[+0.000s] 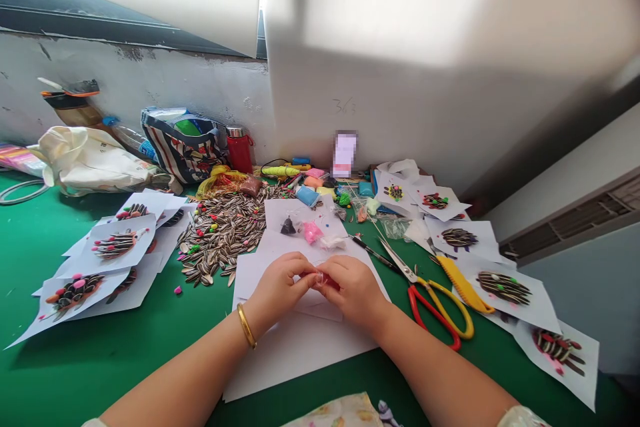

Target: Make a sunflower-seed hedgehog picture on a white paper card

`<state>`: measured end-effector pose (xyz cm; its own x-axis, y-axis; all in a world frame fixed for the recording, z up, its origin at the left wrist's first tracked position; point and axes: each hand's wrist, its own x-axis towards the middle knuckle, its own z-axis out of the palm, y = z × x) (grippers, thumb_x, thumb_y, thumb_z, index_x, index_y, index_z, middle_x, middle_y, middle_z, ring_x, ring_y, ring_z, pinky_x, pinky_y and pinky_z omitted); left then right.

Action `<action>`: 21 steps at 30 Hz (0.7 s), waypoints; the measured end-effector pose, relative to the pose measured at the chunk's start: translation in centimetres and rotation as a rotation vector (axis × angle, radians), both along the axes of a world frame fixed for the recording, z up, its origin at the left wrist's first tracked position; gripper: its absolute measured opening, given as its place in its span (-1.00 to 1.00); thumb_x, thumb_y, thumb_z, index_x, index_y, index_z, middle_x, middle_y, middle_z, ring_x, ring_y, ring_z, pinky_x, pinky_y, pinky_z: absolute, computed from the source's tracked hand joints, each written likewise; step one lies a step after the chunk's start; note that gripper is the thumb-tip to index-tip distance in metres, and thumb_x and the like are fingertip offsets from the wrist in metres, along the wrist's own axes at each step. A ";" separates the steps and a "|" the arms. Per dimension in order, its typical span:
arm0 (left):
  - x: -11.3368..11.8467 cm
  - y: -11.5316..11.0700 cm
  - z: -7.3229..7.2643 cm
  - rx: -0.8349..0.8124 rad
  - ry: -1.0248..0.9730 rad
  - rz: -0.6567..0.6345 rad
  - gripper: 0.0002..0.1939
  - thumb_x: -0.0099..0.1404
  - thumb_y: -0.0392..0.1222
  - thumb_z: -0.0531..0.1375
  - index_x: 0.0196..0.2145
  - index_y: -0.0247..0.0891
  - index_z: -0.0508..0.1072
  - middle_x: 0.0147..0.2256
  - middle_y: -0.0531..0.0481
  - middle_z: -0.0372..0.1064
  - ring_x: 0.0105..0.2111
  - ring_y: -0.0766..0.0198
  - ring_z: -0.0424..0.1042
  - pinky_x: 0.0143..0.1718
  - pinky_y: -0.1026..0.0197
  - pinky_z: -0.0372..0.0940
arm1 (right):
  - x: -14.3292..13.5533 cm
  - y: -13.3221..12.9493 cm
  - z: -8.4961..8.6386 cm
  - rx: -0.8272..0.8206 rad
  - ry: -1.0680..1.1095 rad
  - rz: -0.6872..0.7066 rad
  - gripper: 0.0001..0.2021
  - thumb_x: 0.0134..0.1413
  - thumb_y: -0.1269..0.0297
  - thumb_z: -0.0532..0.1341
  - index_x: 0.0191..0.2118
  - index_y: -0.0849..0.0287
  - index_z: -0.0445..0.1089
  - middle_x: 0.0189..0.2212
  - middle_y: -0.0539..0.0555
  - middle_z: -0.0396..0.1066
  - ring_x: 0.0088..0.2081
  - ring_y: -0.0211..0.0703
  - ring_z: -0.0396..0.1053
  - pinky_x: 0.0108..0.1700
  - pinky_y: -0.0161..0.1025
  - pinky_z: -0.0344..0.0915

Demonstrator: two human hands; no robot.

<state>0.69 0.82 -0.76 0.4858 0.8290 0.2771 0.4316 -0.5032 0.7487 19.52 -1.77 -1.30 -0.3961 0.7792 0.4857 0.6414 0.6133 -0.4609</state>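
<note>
Over white paper sheets (280, 360) on the green table, my left hand (287, 287) and my right hand (353, 290) meet fingertip to fingertip. Both are closed in a pinch on a small piece of clear plastic wrapping (318, 275), with something reddish by the right fingers; its shape is mostly hidden. Just beyond the hands lie a pink clay lump (312, 232) and a black one (288, 226) on the paper. A heap of striped sunflower seeds (225, 233) with coloured bits is to the left. A gold bangle circles my left wrist.
Scissors (423, 287), a yellow-handled cutter (463, 283) and a black pen (375, 252) lie right. Seed-decorated papers stand at left (120, 240) and right (505, 287). Clay packets (307, 196), a red bottle (240, 150), bags (185, 147) and a blurred upright phone-like object (345, 153) line the back.
</note>
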 end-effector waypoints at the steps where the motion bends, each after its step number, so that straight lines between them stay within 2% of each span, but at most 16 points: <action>1: 0.0 0.0 0.1 0.013 0.026 -0.009 -0.85 0.31 -0.21 0.20 -0.39 -0.21 0.55 -0.42 0.00 0.42 -0.35 0.24 0.36 -0.30 0.22 0.25 | 0.0 0.0 0.0 0.018 -0.020 -0.007 -0.81 0.27 0.18 0.17 -0.30 0.15 0.42 -0.47 0.04 0.38 -0.41 -0.17 0.29 -0.33 -0.23 0.17; 8: 0.0 -0.2 0.7 0.061 0.093 -0.001 -0.81 0.32 -0.24 0.17 -0.43 -0.21 0.54 -0.43 -0.01 0.43 -0.34 0.23 0.38 -0.29 0.22 0.25 | 0.1 0.1 -0.3 0.091 -0.093 -0.043 -0.82 0.22 0.31 0.15 -0.41 0.14 0.39 -0.49 0.03 0.37 -0.42 -0.18 0.26 -0.32 -0.22 0.12; 16: -0.3 0.4 0.1 -0.033 -0.089 0.045 -0.94 0.25 -0.22 0.26 -0.34 -0.20 0.56 -0.35 -0.01 0.48 -0.32 0.24 0.43 -0.25 0.20 0.32 | 0.3 0.2 0.0 0.052 -0.001 -0.062 -0.85 0.18 0.37 0.15 -0.40 0.14 0.40 -0.53 0.00 0.33 -0.46 -0.22 0.23 -0.38 -0.26 0.12; 21: -0.4 0.4 0.4 -0.010 -0.129 0.055 -0.88 0.28 -0.14 0.25 -0.36 -0.20 0.55 -0.36 -0.02 0.48 -0.31 0.22 0.43 -0.24 0.18 0.34 | 0.3 0.0 0.1 0.007 0.034 -0.064 -0.85 0.22 0.34 0.14 -0.37 0.13 0.41 -0.52 0.01 0.35 -0.44 -0.21 0.27 -0.38 -0.27 0.15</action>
